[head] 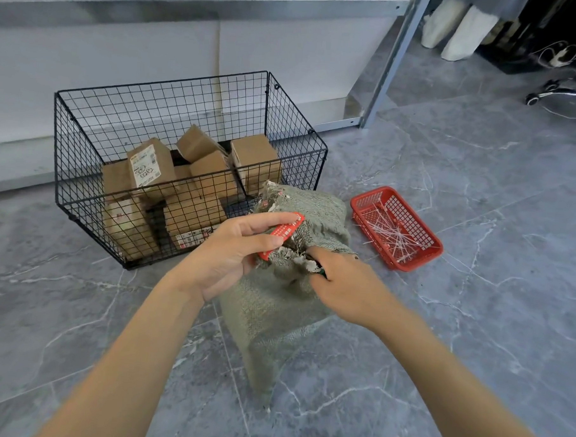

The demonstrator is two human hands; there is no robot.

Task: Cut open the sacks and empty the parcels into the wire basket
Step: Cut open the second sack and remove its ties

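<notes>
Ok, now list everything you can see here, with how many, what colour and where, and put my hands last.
wire basket: one, black, on the floor by the wall
parcels: at least seven, brown cardboard, inside the wire basket
sack: one, grey-green, upright on the floor in front of the basket
tag: one, red, at the sack's neck
tray: one, red plastic, on the floor right of the sack
ties: many, white, in the tray
shelf frame: one, grey metal, behind the basket
bags: two, white, far right
chair base: one, castored, far right
floor: grey marbled tiles
left hand: pinches the tag
right hand: fingers curled round a mostly hidden dark green object at the sack's neck
</notes>
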